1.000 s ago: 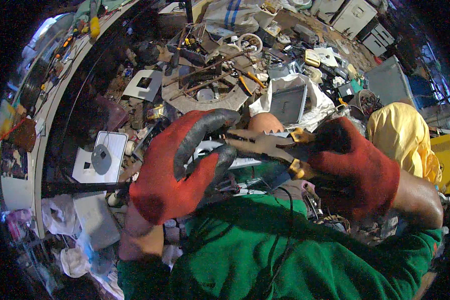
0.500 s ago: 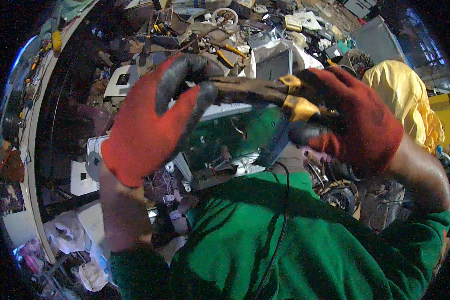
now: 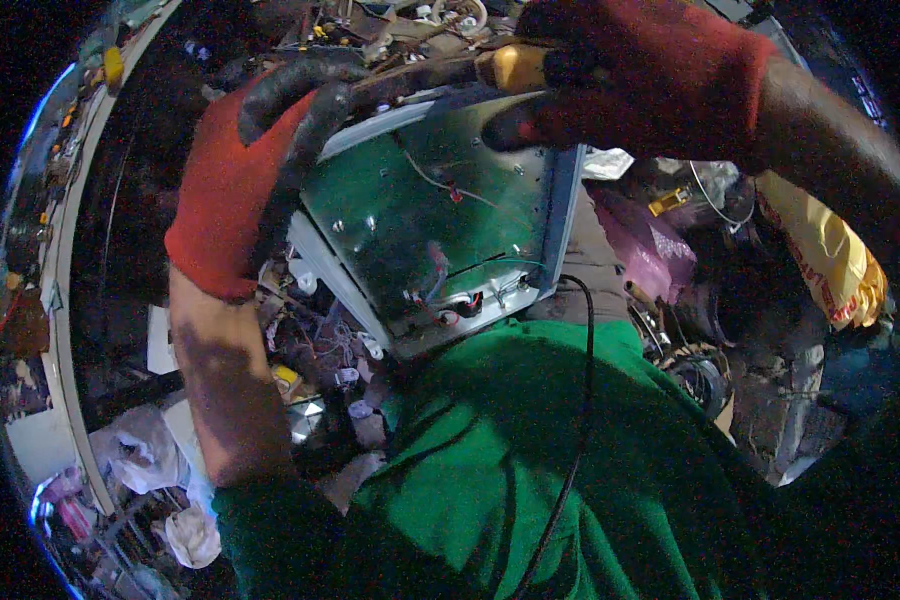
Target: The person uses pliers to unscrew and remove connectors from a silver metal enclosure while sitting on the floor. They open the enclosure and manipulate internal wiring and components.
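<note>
My left hand [image 3: 240, 175], in a red glove with a black palm, is closed around the left end of a long dark tool [image 3: 420, 78]. Its right end carries a yellow part [image 3: 520, 68]; the exact kind of tool is hard to make out. My right hand [image 3: 620, 85], gloved the same way, is wrapped over the yellow end, with the thumb below it. Beneath both hands, against my green top, lies an open metal casing [image 3: 440, 220] with a shiny plate that reflects green. Thin wires and small parts [image 3: 470, 300] sit along its near edge.
Mixed scrap [image 3: 410, 30] is heaped at the far side. On the right are a pink plastic bag [image 3: 660, 255] and a yellow sack [image 3: 835, 255]. Tangled cables [image 3: 320, 350] lie left of the casing. A black cable [image 3: 582, 400] hangs down over my top.
Both hands have moved farther away with the tool, and the left hand also slightly left. More of the metal casing now shows below them.
</note>
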### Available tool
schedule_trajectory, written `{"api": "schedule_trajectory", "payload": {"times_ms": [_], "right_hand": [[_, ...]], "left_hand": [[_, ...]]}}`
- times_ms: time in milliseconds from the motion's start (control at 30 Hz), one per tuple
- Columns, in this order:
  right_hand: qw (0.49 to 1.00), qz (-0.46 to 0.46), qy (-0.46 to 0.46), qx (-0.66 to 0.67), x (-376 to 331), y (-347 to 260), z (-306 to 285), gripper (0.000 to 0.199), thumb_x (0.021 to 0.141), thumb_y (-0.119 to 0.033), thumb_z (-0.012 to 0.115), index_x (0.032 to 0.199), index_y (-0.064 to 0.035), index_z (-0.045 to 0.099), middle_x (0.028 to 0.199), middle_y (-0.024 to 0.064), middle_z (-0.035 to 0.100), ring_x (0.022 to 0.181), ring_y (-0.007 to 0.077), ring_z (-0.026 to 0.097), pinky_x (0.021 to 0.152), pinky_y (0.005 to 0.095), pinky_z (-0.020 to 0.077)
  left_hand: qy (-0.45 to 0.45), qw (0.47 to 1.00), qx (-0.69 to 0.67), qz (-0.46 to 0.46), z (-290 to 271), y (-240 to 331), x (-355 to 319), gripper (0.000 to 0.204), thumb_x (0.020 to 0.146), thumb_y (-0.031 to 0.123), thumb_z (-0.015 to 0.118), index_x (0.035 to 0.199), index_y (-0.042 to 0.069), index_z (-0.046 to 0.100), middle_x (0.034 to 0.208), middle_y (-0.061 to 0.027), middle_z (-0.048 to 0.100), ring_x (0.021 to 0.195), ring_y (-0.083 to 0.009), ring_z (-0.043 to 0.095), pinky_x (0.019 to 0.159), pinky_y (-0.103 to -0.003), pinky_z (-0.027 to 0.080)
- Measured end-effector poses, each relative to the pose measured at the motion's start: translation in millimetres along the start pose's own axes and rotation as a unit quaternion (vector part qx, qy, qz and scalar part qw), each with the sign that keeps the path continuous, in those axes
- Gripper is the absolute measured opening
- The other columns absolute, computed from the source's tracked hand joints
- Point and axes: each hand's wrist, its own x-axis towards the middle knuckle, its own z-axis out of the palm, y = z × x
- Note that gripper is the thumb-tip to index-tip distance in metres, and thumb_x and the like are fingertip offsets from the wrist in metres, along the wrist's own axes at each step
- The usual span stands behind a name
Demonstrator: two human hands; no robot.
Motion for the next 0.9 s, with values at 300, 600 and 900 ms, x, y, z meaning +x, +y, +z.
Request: {"api": "schedule_trajectory", "payload": {"times_ms": [300, 600, 900], "right_hand": [[1.0, -0.009, -0.02, -0.02, 17.1, 8.3, -11.5, 0.043, 0.092, -0.026, 0.064, 0.126, -0.0006, 0.055, 0.112, 0.0183, 0.065, 0.1, 0.0315, 0.065, 0.087, 0.0401, 0.051], [0.999, -0.026, -0.022, -0.021, 24.9, 16.4, -20.4, 0.048, 0.091, -0.024, 0.065, 0.131, -0.0009, 0.051, 0.113, 0.0189, 0.065, 0.102, 0.0308, 0.064, 0.089, 0.04, 0.0507], [1.0, -0.03, -0.004, -0.008, 18.1, 41.0, -11.1, 0.054, 0.089, -0.021, 0.067, 0.136, -0.0013, 0.047, 0.115, 0.0195, 0.064, 0.105, 0.0302, 0.064, 0.091, 0.0399, 0.0504]], "left_hand": [[0.124, 0.985, 0.082, 0.089, -2.9, -23.5, 1.1, 0.022, 0.093, 0.015, 0.062, 0.112, 0.007, 0.07, 0.106, -0.0121, 0.071, 0.097, -0.0253, 0.068, 0.087, -0.032, 0.051], [0.151, 0.909, 0.339, 0.191, -47.3, -25.1, 39.5, 0.035, 0.091, 0.008, 0.06, 0.126, 0.009, 0.063, 0.125, -0.0142, 0.063, 0.115, -0.0272, 0.061, 0.101, -0.036, 0.046], [0.044, 0.995, -0.092, -0.015, -26.9, -22.2, 6.1, 0.054, 0.079, 0.005, 0.072, 0.131, 0.002, 0.058, 0.121, -0.0092, 0.067, 0.112, -0.0179, 0.062, 0.1, -0.032, 0.046]]}}
